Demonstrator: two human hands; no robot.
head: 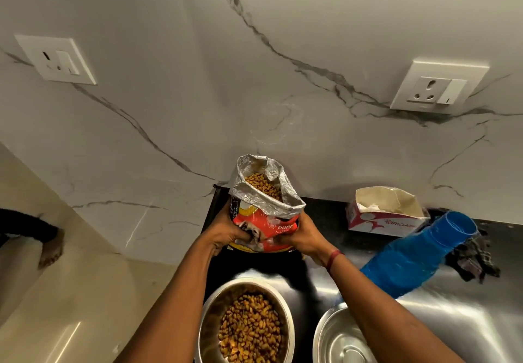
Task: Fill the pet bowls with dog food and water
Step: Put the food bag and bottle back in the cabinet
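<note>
We see a red dog food bag (266,228) with a silver foil lining and golden-brown kibble (263,185) inside. The same golden-brown kibble fills one shiny steel bowl (209,306); the second steel bowl (329,337) shows only bare silver metal. We note a bright blue bottle (410,260), a white carton (386,211) with red print, a red wristband (334,260), and a white marble wall (169,108) veined with grey.

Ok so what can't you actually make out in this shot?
Head view only:
- Empty steel bowl: near side cut off by the bottom edge and the right forearm.
- Dog food bag: base hidden behind the left hand and right hand; its label is partly covered.
- Blue bottle: opaque, contents unseen.
</note>
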